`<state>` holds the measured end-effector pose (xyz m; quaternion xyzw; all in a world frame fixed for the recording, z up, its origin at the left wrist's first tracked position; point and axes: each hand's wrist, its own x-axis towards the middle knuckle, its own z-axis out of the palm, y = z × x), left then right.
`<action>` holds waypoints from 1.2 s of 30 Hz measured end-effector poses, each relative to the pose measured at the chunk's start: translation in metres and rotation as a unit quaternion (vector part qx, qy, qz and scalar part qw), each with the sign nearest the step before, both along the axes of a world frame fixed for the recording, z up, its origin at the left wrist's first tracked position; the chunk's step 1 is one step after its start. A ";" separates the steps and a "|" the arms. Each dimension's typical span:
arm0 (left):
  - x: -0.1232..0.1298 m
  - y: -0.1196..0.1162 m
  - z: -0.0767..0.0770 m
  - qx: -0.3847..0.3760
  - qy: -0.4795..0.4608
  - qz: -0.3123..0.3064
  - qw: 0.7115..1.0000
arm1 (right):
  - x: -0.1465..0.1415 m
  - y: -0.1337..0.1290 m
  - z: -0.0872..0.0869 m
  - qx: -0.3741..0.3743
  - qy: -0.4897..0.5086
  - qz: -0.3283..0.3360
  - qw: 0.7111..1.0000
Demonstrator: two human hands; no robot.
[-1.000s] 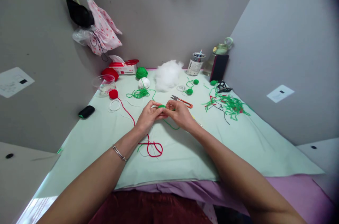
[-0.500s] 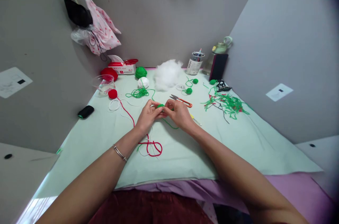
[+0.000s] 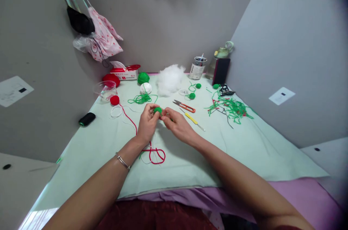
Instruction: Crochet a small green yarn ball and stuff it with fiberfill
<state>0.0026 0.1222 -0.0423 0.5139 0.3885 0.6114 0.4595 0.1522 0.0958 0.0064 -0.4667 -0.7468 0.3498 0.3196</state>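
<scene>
Between the fingers of my left hand [image 3: 147, 121] is a small green yarn piece [image 3: 157, 111]. My right hand [image 3: 175, 122] is closed at the piece's right side, its fingertips pinched on something too small to make out. Just right of my hands lie the orange-handled snips [image 3: 187, 108] and a yellow-handled crochet hook [image 3: 191, 118]. Loose green yarn [image 3: 141, 99] is heaped beyond my left hand, near a white yarn ball [image 3: 146, 88]. A red yarn strand [image 3: 157, 149] loops on the cloth in front of my wrists.
White stuffing [image 3: 170, 79] sits at the back beside a green yarn ball [image 3: 143, 78]. A pen tin [image 3: 198, 68], a bottle [image 3: 223, 52] and a phone [image 3: 221, 71] stand back right. Green scraps [image 3: 233, 108] lie right; a clear cup [image 3: 106, 91] and black case [image 3: 87, 118] are left.
Both hands have shifted slightly left in view, and the green piece shows more in my left fingers. The yellow hook is now uncovered. The whole view has tilted slightly upward.
</scene>
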 end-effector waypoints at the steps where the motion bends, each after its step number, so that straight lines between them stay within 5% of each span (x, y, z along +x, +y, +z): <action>1: -0.003 0.001 0.002 0.000 -0.003 -0.003 1.000 | 0.005 0.001 0.004 0.000 -0.016 0.014 1.000; 3: -0.009 0.005 0.006 -0.007 -0.010 -0.005 1.000 | 0.020 0.005 0.012 0.007 -0.063 0.015 0.998; 4: -0.012 0.007 0.006 -0.012 -0.014 -0.004 1.000 | 0.029 0.009 0.014 0.039 -0.158 -0.033 0.986; 8: -0.021 0.011 0.006 -0.028 -0.025 0.003 0.999 | 0.061 0.025 0.010 0.026 -0.274 -0.133 0.952; 14: -0.019 0.007 0.007 -0.035 -0.014 -0.015 0.999 | 0.070 0.040 -0.008 -0.020 -0.309 -0.125 0.943; 23: -0.016 0.004 0.006 -0.025 0.023 -0.042 0.999 | 0.045 0.018 0.019 -0.059 -0.054 0.029 0.996; 27: -0.014 0.003 0.003 -0.021 0.020 -0.035 0.999 | 0.027 0.008 0.013 -0.210 0.194 0.106 0.952; 31: -0.011 0.003 -0.001 -0.016 0.008 -0.021 1.000 | 0.017 0.009 0.004 -0.299 0.262 0.083 0.914; 36: -0.009 0.003 -0.002 -0.005 0.009 -0.008 1.000 | 0.015 0.011 0.001 -0.326 0.285 0.068 0.899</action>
